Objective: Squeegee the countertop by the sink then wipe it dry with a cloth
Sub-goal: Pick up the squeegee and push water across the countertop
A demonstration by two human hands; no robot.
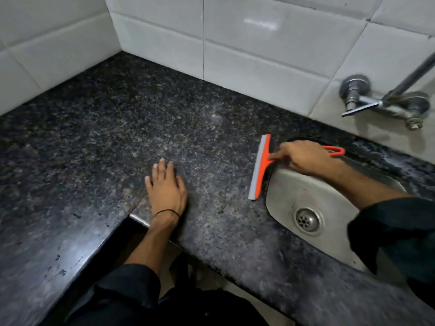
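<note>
An orange squeegee (pixel 260 168) with a grey rubber blade rests on the dark speckled granite countertop (pixel 117 128), its blade right at the left rim of the steel sink (pixel 329 208). My right hand (pixel 303 156) grips its orange handle, forefinger stretched toward the blade; the handle's loop end pokes out behind my hand. My left hand (pixel 164 187) lies flat on the counter near the front edge, fingers spread, holding nothing. No cloth is in view.
White tiled walls (pixel 235 38) close the counter at the back and left. A metal wall tap (pixel 381 102) sticks out above the sink at right. The sink's drain (pixel 308 220) is bare. The counter's front edge steps inward under my left wrist.
</note>
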